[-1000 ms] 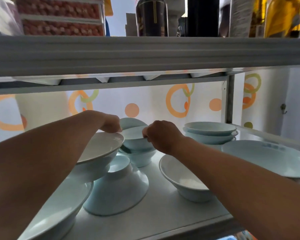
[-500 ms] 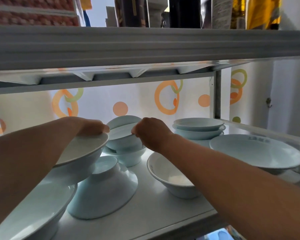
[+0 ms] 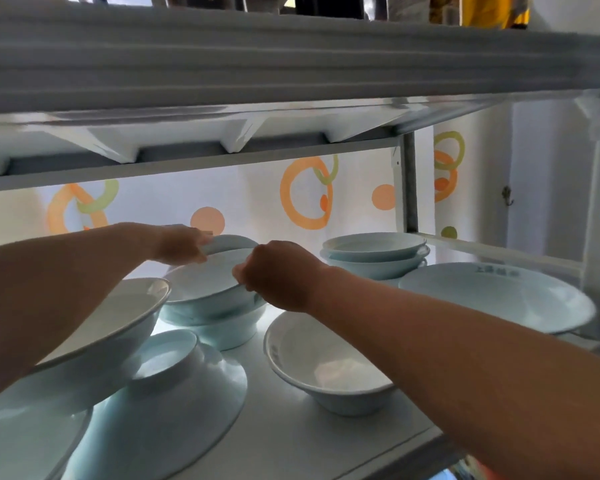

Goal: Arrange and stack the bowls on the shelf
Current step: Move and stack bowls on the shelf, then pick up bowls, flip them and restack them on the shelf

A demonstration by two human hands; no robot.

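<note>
Pale blue bowls fill the white shelf (image 3: 291, 441). At the back middle, a tilted bowl (image 3: 201, 282) sits on top of a small stack (image 3: 222, 327). My left hand (image 3: 179, 242) grips its far left rim and my right hand (image 3: 274, 275) pinches its right rim. Behind it the edge of another bowl (image 3: 236, 241) shows. Under my left forearm rests a large upright bowl (image 3: 118, 327), an upside-down bowl (image 3: 167, 403) lies in front, and an upright bowl (image 3: 323, 368) sits under my right forearm.
A stack of shallow bowls (image 3: 374, 252) stands at the back right, with a wide bowl (image 3: 499, 296) in front of it. Another bowl (image 3: 21, 441) sits at the bottom left. The upper shelf's edge (image 3: 291, 60) hangs close overhead, and a metal post (image 3: 409, 188) stands at the right.
My left hand has left the large bowl's rim and moved right onto the back stack's top bowl. That bowl now tilts toward me, held by both hands.
</note>
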